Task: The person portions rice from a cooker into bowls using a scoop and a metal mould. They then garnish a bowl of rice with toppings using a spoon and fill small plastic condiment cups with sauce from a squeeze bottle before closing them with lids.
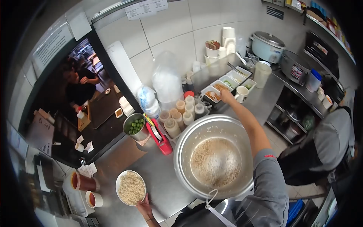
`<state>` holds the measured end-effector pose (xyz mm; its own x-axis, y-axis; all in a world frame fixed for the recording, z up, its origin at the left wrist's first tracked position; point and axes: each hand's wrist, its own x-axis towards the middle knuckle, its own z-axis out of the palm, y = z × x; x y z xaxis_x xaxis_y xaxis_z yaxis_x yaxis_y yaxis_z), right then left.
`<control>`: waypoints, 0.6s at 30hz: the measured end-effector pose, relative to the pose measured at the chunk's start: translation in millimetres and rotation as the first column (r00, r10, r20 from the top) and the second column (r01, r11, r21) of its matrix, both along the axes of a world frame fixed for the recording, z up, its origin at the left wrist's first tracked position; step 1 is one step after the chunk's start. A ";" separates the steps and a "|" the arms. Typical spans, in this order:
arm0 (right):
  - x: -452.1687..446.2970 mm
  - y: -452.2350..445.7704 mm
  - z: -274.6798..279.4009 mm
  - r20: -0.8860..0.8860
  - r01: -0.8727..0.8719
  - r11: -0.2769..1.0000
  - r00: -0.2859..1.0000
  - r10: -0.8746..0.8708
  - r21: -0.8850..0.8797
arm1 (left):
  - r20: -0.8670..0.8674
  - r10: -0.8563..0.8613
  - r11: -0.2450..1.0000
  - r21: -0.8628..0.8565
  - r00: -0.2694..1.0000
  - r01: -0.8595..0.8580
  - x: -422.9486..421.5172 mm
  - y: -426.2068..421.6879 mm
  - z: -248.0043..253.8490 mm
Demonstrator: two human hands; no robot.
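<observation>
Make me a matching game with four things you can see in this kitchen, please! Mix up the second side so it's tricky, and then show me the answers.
Things:
1. White bowl
2. Right hand
3. Rice cooker
4. Small green round things

Where or what:
A. Light blue, with its lid on
B. Inside a metal container
C. Full of rice, held by the left hand
D. At the small white tubs

Right pairs: 1-C, 2-D, 3-A, 4-B

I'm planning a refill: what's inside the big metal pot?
Inside the metal pot, rice-like grains lie at the bottom, some clinging to its wall; the floor beneath is hidden.
</observation>
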<state>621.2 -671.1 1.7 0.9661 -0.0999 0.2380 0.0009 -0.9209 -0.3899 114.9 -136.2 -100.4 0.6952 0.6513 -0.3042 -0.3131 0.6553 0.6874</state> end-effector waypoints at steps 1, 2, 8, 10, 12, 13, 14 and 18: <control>11.5 -4.9 -11.3 -0.060 0.015 1.000 0.998 -0.016 -0.015 | -0.013 -0.002 1.000 -0.003 1.000 0.001 -1.3 0.7 3.2; 23.8 -9.3 -18.7 -0.119 0.027 0.999 0.992 -0.032 -0.042 | -0.026 -0.001 1.000 -0.017 1.000 0.001 -4.5 -2.3 4.8; 31.9 6.8 -8.0 -0.184 0.058 0.986 0.979 -0.087 -0.158 | -0.071 -0.017 0.996 0.087 0.997 0.023 -2.3 -53.1 95.9; 40.7 10.6 -17.2 -0.177 0.063 0.982 0.980 -0.095 -0.177 | -0.103 -0.136 0.987 0.075 0.985 0.144 2.1 -56.3 125.3; 34.8 14.3 -17.4 -0.142 0.078 0.978 0.984 -0.106 -0.194 | -0.158 -0.158 0.977 0.121 0.975 0.178 11.3 -72.1 157.0; 36.9 16.5 -21.3 -0.130 0.066 0.978 0.987 -0.093 -0.198 | -0.150 -0.211 0.964 0.134 0.966 0.231 18.5 -78.3 167.8; 40.4 16.7 -24.6 -0.122 0.067 0.977 0.988 -0.093 -0.202 | -0.147 -0.276 0.944 0.146 0.950 0.297 27.9 -85.2 179.0; 45.0 19.9 -28.7 -0.088 0.106 0.978 0.988 -0.123 -0.181 | -0.150 -0.393 0.900 0.142 0.907 0.413 70.8 -131.0 210.6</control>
